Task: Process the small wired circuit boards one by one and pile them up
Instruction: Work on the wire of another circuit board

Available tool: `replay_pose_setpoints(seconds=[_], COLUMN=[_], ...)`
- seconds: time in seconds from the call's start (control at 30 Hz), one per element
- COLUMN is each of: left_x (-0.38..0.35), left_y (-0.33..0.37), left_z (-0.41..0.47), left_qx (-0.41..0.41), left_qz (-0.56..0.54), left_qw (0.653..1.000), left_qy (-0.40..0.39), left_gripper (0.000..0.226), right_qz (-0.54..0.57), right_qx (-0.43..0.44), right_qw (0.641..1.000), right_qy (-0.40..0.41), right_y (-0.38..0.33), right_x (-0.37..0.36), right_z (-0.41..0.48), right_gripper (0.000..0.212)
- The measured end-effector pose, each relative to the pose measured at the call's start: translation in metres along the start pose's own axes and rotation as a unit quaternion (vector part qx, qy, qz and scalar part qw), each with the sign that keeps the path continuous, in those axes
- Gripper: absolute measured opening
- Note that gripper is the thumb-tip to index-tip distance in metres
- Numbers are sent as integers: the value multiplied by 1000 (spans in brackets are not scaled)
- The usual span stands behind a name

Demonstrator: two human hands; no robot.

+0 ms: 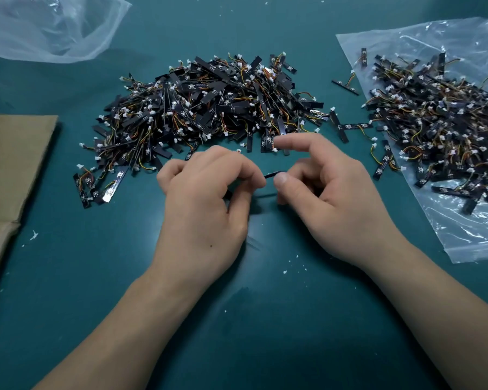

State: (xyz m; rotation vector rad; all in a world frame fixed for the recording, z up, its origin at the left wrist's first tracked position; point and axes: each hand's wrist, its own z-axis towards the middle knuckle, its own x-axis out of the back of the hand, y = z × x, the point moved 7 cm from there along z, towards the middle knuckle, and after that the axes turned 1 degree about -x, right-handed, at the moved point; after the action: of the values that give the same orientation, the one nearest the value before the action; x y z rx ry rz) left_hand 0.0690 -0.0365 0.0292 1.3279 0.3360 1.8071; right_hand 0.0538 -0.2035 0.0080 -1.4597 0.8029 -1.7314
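We're mid-step on one board (273, 174). It sits edge-on btw both hands, just in front of the main pile (209, 108), and seems raised off the bench (237, 319). L hand (206, 192) has its fingers curled, pinching one end. R hand (327, 192) pinches the other end w/ thumb & curled fingers, index stretched out free. What exactly gets done to the board we can't tell, as the fingers hide its wire & plug.

Next, prob.: finish it, drop it on the main pile, then fetch a fresh one from the stock (434, 122) on the bag (476, 235) right of the pile. Which heap is done is our guess. The wires there look tangled, so the pick must free one piece only.

Strays (347, 128) lie right of the pile, cardboard (12, 164) left of it, a 2nd bag (54, 26) behind-left. Nothing blocks the reach.
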Motion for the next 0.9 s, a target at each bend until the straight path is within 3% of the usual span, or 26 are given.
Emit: replay_pose_setpoints(seconds=[0.13,0.5,0.9], left_x=[-2,-3,-3], left_y=[2,-7,-5], left_z=[-1,2,2], left_qx=[-27,32,52], left_qz=[-16,-48,-54], left_qw=[1000,998,997], left_qy=[-3,-21,-34], left_gripper=[20,4,7], right_qz=[-22,40,49], right_qx=[12,32,34], right_qw=[1000,999,998], right_qy=[0,17,8], right_y=[1,-4,-5], right_x=[-1,2,2], right_z=[1,0,-1], right_gripper=[10,9,9])
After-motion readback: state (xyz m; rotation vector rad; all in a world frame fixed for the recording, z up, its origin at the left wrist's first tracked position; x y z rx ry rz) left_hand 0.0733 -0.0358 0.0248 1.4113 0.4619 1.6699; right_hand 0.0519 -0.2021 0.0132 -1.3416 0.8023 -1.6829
